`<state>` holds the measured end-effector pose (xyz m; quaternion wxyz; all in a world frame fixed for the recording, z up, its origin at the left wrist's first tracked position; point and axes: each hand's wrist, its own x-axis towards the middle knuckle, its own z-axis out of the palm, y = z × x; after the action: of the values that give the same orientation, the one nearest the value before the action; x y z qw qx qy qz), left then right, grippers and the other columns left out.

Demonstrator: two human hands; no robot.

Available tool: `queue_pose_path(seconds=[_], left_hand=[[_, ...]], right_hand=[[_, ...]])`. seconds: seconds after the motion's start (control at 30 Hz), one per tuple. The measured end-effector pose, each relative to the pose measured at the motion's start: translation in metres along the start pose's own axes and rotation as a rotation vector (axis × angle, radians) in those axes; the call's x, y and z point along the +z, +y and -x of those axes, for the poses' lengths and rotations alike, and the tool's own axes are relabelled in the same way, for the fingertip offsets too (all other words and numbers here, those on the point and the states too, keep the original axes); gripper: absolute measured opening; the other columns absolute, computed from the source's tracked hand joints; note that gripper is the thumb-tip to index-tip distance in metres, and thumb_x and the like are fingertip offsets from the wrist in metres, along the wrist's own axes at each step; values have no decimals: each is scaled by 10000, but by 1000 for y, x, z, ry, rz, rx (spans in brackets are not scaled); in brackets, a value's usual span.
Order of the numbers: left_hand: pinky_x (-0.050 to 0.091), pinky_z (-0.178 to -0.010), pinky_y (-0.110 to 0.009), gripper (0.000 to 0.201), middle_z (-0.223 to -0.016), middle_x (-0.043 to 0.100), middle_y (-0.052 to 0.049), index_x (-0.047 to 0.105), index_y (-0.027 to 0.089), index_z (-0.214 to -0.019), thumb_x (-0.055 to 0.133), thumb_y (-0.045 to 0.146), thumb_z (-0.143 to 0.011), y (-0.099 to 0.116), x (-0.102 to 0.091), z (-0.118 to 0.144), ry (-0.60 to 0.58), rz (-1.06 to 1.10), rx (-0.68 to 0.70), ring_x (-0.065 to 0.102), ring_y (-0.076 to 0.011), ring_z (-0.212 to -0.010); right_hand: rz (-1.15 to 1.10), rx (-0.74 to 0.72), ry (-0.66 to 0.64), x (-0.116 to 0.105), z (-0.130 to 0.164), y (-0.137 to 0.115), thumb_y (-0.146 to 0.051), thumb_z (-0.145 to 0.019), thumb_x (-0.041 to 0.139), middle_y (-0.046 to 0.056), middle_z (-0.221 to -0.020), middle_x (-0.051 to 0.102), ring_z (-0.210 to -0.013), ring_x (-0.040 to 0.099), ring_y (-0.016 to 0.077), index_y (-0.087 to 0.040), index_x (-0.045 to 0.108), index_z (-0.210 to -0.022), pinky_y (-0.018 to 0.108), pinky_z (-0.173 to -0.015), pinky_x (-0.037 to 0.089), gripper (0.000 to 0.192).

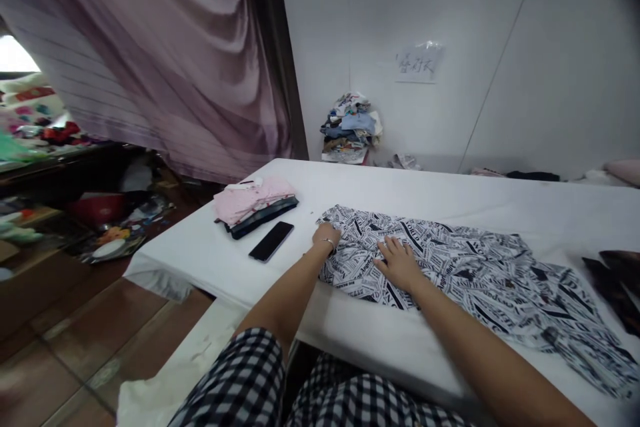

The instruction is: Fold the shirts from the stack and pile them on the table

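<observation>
A black-and-white newspaper-print shirt (pixel 450 257) lies stretched lengthwise across the white-covered table (pixel 200 250), with a sleeve trailing to the lower right. At its left end, my left hand (pixel 327 235), with a bracelet at the wrist, is closed on the fabric edge; the fingertips are partly hidden. My right hand (pixel 400 263) rests flat on the middle-left part of the shirt, fingers spread. To the left of my left hand lie a dark-screened phone (pixel 273 241) and a small stack of folded clothes (pixel 255 203), pink on top and dark below.
Behind the table, a tall pile of clothes (pixel 351 127) stands against the wall under a paper sign (pixel 419 63). Dark fabric (pixel 617 283) lies at the right edge. A mauve curtain (pixel 200 60) hangs at the left, beside cluttered goods and a cardboard box (pixel 43 290).
</observation>
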<state>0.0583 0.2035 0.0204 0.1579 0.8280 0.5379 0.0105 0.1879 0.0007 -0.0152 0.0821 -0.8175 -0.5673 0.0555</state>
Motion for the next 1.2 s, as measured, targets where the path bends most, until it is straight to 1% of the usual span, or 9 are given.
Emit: queue_pose_path(seconds=[0.23, 0.4, 0.53, 0.67, 0.8, 0.9, 1.03, 1.1, 1.2], left_hand=[[479, -761, -241, 287, -1152, 672, -151, 661, 151, -1051, 525, 238, -814, 3, -2, -10, -46, 80, -34, 644, -222, -1036], [467, -802, -247, 297, -1181, 653, -173, 652, 129, -1070, 499, 190, -823, 18, -25, -6, -33, 81, 43, 624, -224, -1075], [447, -876, -284, 311, -1198, 638, -184, 641, 108, -1090, 484, 207, -841, 65, -42, 16, -1, 95, 198, 598, -241, -1112], [456, -870, -289, 347, -1162, 665, -127, 620, 166, -1142, 520, 307, -842, 132, -23, 65, -40, 120, 406, 618, -227, -1062], [468, -873, -282, 480, -1192, 662, -76, 621, 200, -1171, 549, 511, -812, 167, -3, 102, -228, 216, 633, 615, -218, -1062], [454, -907, -292, 466, -1223, 648, -60, 633, 206, -1160, 496, 525, -849, 152, -14, 98, -182, 329, 668, 594, -211, -1092], [476, -850, -297, 364, -1105, 692, -48, 674, 201, -1032, 462, 460, -890, 100, -28, 89, -59, 333, 556, 622, -195, -987], [490, -816, -307, 367, -1069, 690, -50, 663, 202, -1049, 457, 463, -894, 77, -22, 100, -49, 274, 566, 630, -192, -931], [478, -879, -335, 433, -1141, 646, -63, 605, 214, -1165, 513, 510, -863, 56, 2, 134, -30, 170, 747, 601, -212, -1018]], right_hand=[[-46, -5, 19, -5, 0, 3, -529, -924, 356, 111, -1547, 240, -1433, 153, 292, -199, 395, -1443, 514, -1133, 93, 616], [-347, 48, -82, -15, -7, 12, -508, -870, 483, 93, -1523, 300, -1428, 184, 279, -221, 406, -1435, 514, -1141, 94, 638], [-841, 111, 87, -23, -12, 18, -549, -824, 527, 84, -1453, 430, -1369, 337, 242, -214, 476, -1380, 443, -1142, 196, 651], [-1469, 330, 365, -33, -8, 27, -645, -826, 443, 58, -1336, 560, -1239, 502, 235, -264, 510, -1314, 418, -1037, 390, 623], [-1856, 516, 244, -38, 10, 47, -648, -846, 373, 60, -1011, 699, -985, 644, 275, -258, 575, -1188, 449, -829, 517, 557], [-1941, 543, 231, -36, 23, 62, -591, -848, 423, 68, -978, 695, -925, 651, 268, -249, 565, -1151, 446, -792, 526, 479], [-1937, 531, 290, -32, 26, 72, -364, -773, 608, 37, -987, 690, -855, 646, 217, -258, 527, -1121, 369, -774, 530, 372], [-1935, 542, 314, -33, 24, 71, -271, -737, 633, 2, -955, 689, -797, 641, 190, -274, 511, -1100, 336, -748, 526, 383], [-1940, 515, 276, -37, 20, 67, -249, -730, 629, -17, -899, 684, -735, 631, 174, -266, 509, -1044, 317, -711, 521, 337]])
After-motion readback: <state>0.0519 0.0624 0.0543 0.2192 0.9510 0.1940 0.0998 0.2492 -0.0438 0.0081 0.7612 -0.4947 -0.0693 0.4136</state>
